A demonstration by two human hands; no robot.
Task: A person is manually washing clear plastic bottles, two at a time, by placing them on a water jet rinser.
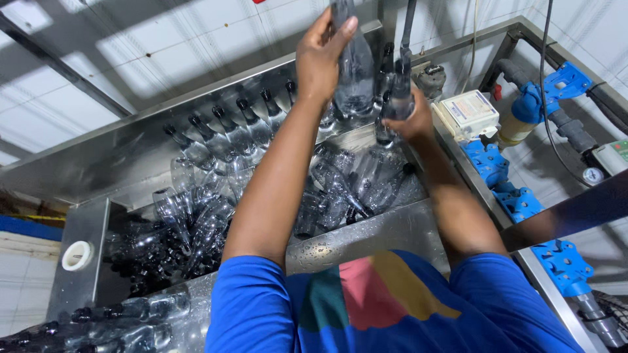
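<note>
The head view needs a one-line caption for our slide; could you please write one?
Left hand lifts a clear plastic bottle; right hand grips another bottle above a steel trough of bottles.

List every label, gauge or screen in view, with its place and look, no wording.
White rectangular control box with a blue-striped label: right of the steel trough, beside the right hand.
Small round white-faced gauge: far right, below the black cables.
Pale box with a green patch: right edge, cut off.

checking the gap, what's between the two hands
Head view: part of the clear bottle held by the left hand, then dark nozzles before the right hand.
</note>
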